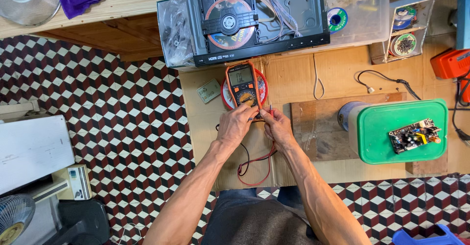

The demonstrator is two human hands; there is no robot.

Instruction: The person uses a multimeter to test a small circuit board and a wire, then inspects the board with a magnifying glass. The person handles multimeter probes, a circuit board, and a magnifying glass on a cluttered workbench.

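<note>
I have both hands on the test leads just below the orange multimeter, which lies face up on a round red lid on the cardboard-covered counter. My left hand has its grip pressed together on the probe end near the meter's lower edge; my right hand is pinching the red probe, whose tip points up beside the meter. The two hands nearly touch, and the probe tips seem close together between them, though I cannot tell whether the metal meets. The red and black leads loop down toward my lap.

I judge this to be the checking step: getting the probes sorted and the meter reading before touching anything. The opened disc player sits just beyond the meter, and a small circuit board rests on the green box to my right. The next move calls for one probe in each hand, tips kept apart, leads kept from snagging.
</note>
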